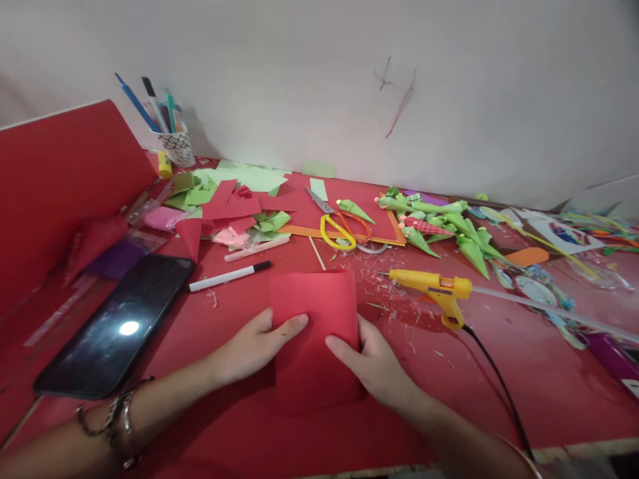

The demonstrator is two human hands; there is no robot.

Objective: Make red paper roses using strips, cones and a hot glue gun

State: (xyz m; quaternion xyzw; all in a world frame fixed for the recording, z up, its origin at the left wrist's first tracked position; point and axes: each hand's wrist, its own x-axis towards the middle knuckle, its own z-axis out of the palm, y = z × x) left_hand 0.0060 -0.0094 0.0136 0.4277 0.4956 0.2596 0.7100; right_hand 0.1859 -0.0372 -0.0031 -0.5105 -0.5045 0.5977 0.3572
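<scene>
Between my two hands is a red sheet of paper [317, 366], which looks folded, held upright a little above the red table. My left hand [257, 342] grips its left edge, thumb on the front face and the fingers hidden behind. On the right edge, my right hand [377, 359] holds it the same way, thumb in front. Just beyond the paper lie a white marker [229, 275] with a black cap and scissors [339, 223] with yellow and orange handles. A yellow hot glue gun [432, 286] rests to the right of my right hand, with a glue stick in its back.
A black phone [117, 326] lies at left. Green and red paper scraps [229, 203] spread along the back, near a patterned cup [176, 146] of pens. Several green paper cones [449, 226] are piled at back right. The glue gun's black cord [499, 382] runs to the front edge.
</scene>
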